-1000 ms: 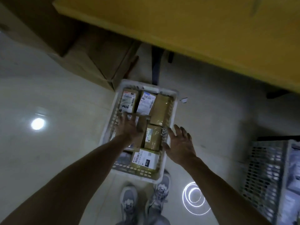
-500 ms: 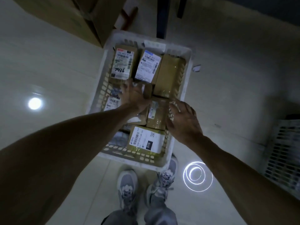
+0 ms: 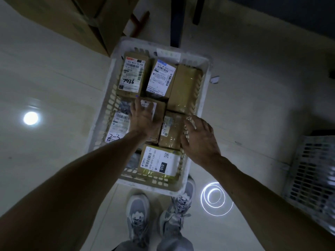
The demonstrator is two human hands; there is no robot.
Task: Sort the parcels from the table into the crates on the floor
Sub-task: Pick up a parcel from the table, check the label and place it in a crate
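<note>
A white slatted crate [image 3: 101, 127] stands on the floor in front of my feet, filled with several brown cardboard parcels bearing white labels. My left hand [image 3: 143, 118] lies flat, fingers straight, on a parcel [image 3: 159, 109] in the crate's middle. My right hand [image 3: 199, 140] hovers over the crate's right rim with fingers spread, beside a small parcel [image 3: 170, 131]; whether it touches that parcel I cannot tell. A parcel marked 7936 [image 3: 132, 75] lies at the far left and one marked 010 [image 3: 159, 162] at the near end.
A second white crate [image 3: 311, 174] stands on the floor at the right. Large cardboard boxes [image 3: 87, 20] sit at the far left, with dark table legs [image 3: 176, 20] beyond the crate. My grey shoes [image 3: 139, 220] touch the crate's near edge.
The view has tilted down and closer, so the yellow table has left the frame. Both hands stay over the crate's middle; the right hand has moved in over the right rim.
</note>
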